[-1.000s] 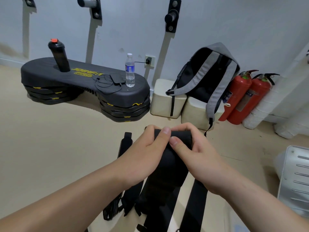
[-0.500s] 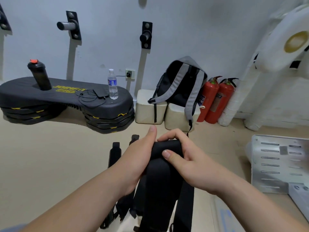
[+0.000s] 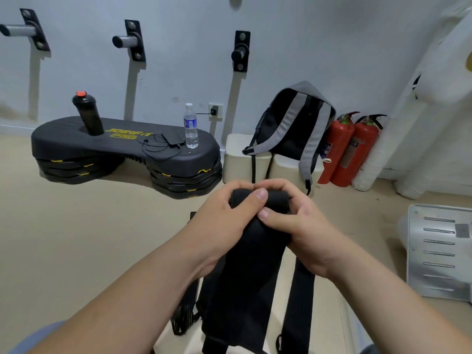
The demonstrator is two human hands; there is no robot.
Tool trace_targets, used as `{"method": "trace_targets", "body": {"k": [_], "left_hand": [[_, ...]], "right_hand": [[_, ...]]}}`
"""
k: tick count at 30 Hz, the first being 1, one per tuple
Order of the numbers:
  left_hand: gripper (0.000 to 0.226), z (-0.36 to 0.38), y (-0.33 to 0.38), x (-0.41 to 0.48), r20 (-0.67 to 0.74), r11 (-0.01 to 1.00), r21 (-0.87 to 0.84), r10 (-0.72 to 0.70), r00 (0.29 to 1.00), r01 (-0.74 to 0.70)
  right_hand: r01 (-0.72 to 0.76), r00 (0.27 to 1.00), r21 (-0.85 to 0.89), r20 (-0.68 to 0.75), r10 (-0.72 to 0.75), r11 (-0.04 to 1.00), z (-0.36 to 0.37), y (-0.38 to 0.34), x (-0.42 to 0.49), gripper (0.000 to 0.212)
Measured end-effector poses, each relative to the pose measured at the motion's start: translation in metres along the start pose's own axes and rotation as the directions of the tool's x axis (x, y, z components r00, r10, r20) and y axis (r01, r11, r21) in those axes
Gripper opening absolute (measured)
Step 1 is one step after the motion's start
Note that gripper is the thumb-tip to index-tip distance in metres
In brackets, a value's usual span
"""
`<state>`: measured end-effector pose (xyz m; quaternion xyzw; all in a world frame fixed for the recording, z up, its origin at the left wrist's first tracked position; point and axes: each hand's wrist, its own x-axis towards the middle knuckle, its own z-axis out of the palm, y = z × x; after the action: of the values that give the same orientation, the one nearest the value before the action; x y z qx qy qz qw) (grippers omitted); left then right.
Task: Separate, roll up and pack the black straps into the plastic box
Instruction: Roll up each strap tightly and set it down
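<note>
A wide black strap (image 3: 240, 284) hangs down the middle of the view, its top end rolled into a thick coil (image 3: 277, 198). My left hand (image 3: 224, 226) grips the coil from the left, thumb across its front. My right hand (image 3: 298, 226) grips it from the right, fingers curled over the top. A narrower black strap (image 3: 301, 302) lies on the floor under my right wrist. Another strap with a ribbed end (image 3: 182, 320) lies under my left forearm. The plastic box is not in view.
A black stacked fitness platform (image 3: 122, 149) holds a shaker bottle (image 3: 88, 113) and a water bottle (image 3: 190, 129). A grey-strapped backpack (image 3: 293, 129) rests on two cream blocks (image 3: 245, 159) beside two red extinguishers (image 3: 350, 149). A perforated metal panel (image 3: 439, 251) lies right.
The camera view shifted. My hands stayed on the strap's top end, both now wrapped tighter round the coil, with my left thumb over its front.
</note>
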<state>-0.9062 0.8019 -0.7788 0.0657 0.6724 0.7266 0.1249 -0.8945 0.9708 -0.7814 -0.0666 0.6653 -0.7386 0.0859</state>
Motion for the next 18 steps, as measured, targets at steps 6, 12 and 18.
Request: {"method": "trace_targets", "body": {"k": [6,12,18], "left_hand": [[0.019,-0.027,0.005,0.014,0.002,0.995,-0.032,0.095,0.995,-0.095],[0.024,-0.038,-0.002,0.023,-0.038,0.975,0.142,0.181,0.983,-0.174],[0.03,-0.051,0.001,0.029,-0.069,0.996,0.081,0.051,0.996,-0.045]], "right_hand": [[-0.156,0.985,0.263,0.107,0.132,0.952,0.012,-0.005,0.03,0.045],[-0.241,0.97,0.039,0.057,0.238,0.97,0.017,0.004,0.054,0.055],[-0.141,0.99,0.246,0.062,0.13,0.959,0.015,0.01,0.063,0.042]]}}
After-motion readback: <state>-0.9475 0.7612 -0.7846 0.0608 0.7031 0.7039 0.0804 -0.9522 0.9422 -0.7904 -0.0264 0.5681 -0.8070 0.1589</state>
